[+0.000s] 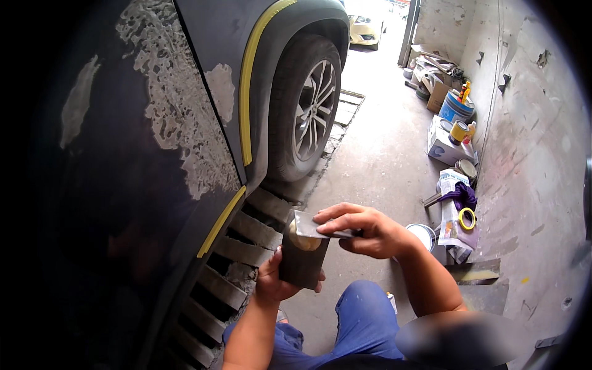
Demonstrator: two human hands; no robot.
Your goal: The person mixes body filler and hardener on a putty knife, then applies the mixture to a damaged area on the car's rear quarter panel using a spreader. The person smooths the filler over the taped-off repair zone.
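Observation:
My left hand (275, 279) grips a dark rectangular board (301, 270) from below, thumb on its near left edge. A lump of beige putty (310, 243) sits near the board's far end. Above it, my right hand (377, 232) holds a flat metal putty knife (306, 222), fingers laid on top of the blade. The blade lies against the putty. To the left stands a dark car with rough grey filler patches (163, 98) on its side panel. Yellow masking tape (248, 92) lines the wheel arch, and a second strip (222, 222) runs lower down.
The car's wheel (311, 111) stands ahead. Slatted grating (225, 287) runs beside the car. Along the right wall are a blue bucket (455, 108), a white box (441, 145), a yellow tape roll (467, 218) on newspaper and a white pail (421, 234). Another car (365, 28) is outside.

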